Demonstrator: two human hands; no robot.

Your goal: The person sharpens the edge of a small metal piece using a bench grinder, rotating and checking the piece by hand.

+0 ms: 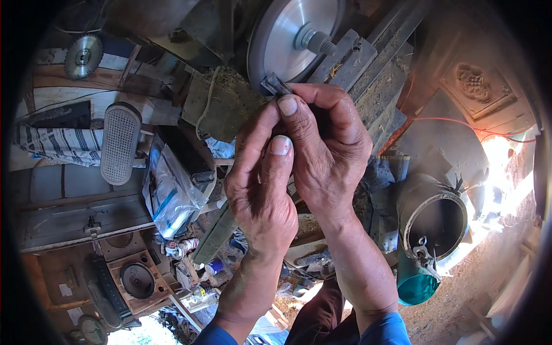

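Both of my hands are raised together in the middle, fingers closed round a small flat metal piece with a shiny end (pixel 276 84). My right hand (pixel 328 144) pinches it with the thumb on top and the forefinger bent behind. Close against it, my left hand (pixel 261 184) has its thumb extended and its fingers curled at the lower end of the piece. Just beyond is a grinding wheel (pixel 287 40) with a bright metal side and a threaded spindle. The tip overlaps the wheel's lower rim; whether they touch I cannot tell.
Dusty wooden boards (pixel 368 75) flank the wheel. At right stands a large cylindrical container (pixel 414 230) with a green lower part. A circular saw blade (pixel 84 56), a shoe sole (pixel 121 144) and a clear plastic bag (pixel 172 192) are at left. A red cord (pixel 448 119) runs along the right.
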